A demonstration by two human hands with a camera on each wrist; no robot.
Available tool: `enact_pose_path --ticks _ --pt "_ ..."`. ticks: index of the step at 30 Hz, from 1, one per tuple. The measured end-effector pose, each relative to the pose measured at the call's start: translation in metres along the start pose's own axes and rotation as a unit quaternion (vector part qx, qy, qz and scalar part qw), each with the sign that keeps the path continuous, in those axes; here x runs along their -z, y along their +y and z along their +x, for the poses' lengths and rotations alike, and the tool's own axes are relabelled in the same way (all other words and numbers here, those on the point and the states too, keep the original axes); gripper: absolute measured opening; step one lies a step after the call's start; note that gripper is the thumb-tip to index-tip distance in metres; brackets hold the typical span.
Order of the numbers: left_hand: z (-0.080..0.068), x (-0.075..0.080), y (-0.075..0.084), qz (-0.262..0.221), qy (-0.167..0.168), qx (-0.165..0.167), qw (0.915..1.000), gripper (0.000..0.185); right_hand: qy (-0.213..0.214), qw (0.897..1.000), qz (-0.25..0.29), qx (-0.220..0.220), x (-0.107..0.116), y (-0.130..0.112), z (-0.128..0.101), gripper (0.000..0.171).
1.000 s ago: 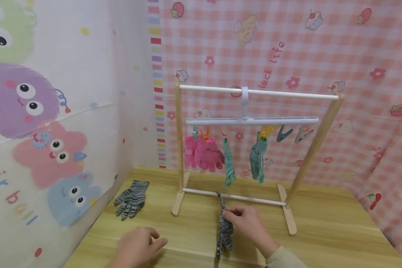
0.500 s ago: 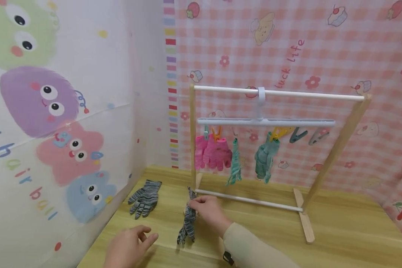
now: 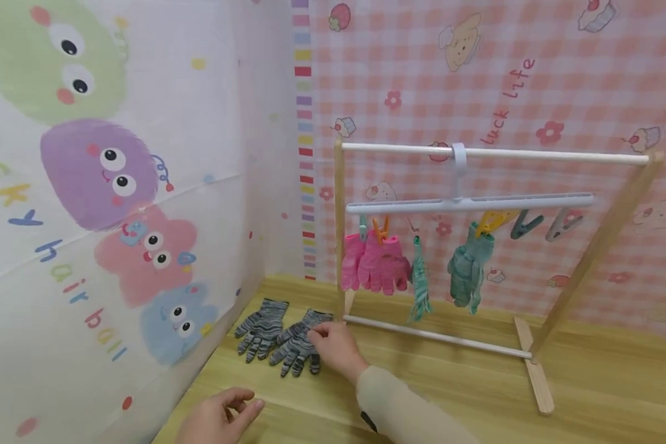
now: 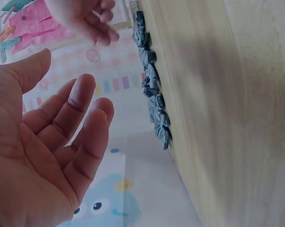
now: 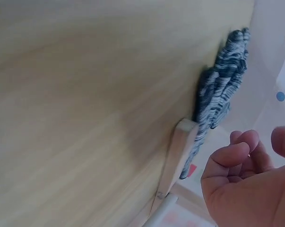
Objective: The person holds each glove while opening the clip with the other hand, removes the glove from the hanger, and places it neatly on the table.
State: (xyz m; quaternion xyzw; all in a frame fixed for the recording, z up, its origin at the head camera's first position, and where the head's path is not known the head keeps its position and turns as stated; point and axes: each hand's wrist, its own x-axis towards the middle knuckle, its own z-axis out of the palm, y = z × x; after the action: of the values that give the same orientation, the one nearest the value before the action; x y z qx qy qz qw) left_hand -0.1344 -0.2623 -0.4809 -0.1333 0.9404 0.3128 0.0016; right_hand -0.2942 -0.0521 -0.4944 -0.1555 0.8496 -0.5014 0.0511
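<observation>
Two grey-and-black striped knit gloves lie flat side by side on the wooden table, the left one (image 3: pixel 263 330) and the right one (image 3: pixel 298 346) touching or slightly overlapping. Just over the right glove is my right hand (image 3: pixel 338 350). The right wrist view shows that hand (image 5: pixel 251 184) with loosely curled fingers, a gap between it and the striped glove (image 5: pixel 222 80), and nothing in its grasp. My left hand (image 3: pixel 219 418) hovers above the table nearer to me, relaxed and holding nothing. In the left wrist view its palm (image 4: pixel 43 146) and bent fingers are plain.
A wooden rack (image 3: pixel 341 246) with white bars carries a white hanger (image 3: pixel 405 207). Clipped below it are pink gloves (image 3: pixel 385 265) and green gloves (image 3: pixel 472 268). Spare clips (image 3: pixel 526 225) hang at the right. The rack's foot (image 5: pixel 180 146) stands beside the gloves; a patterned wall borders the left.
My right hand has carried the striped glove leftward, laid it flat beside the other one and let go. The left hand has barely moved. The head view has turned left.
</observation>
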Motion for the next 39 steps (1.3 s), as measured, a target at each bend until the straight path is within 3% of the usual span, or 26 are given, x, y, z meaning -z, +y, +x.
enact_pose_path --ticks 5,10,14,20,26,33,39 --pt "0.005 -0.006 0.001 -0.004 -0.025 0.002 0.9997 0.046 -0.008 1.000 -0.015 0.027 0.024 0.019 -0.024 0.024" --pt "0.010 -0.016 0.009 -0.011 -0.046 -0.016 0.9988 0.041 -0.011 0.998 -0.047 0.031 0.070 0.051 -0.060 0.022" --pt "0.014 -0.026 0.023 0.005 -0.061 -0.040 0.9973 0.041 0.000 0.999 -0.051 0.004 0.115 0.077 -0.092 0.024" --pt "0.023 -0.041 0.052 0.015 -0.094 -0.105 0.9900 0.039 0.067 0.993 -0.078 -0.052 0.172 0.096 -0.125 0.023" --pt "0.030 -0.060 0.090 0.001 -0.097 -0.204 0.9741 0.044 0.124 0.982 -0.108 -0.094 0.217 0.089 -0.139 0.024" --pt "0.036 -0.074 0.147 0.003 -0.079 -0.301 0.9505 0.046 0.166 0.979 -0.102 -0.068 0.253 0.072 -0.139 0.034" --pt "0.039 -0.079 0.204 0.015 -0.071 -0.355 0.9319 0.034 0.202 0.973 -0.089 -0.059 0.280 0.057 -0.135 0.040"
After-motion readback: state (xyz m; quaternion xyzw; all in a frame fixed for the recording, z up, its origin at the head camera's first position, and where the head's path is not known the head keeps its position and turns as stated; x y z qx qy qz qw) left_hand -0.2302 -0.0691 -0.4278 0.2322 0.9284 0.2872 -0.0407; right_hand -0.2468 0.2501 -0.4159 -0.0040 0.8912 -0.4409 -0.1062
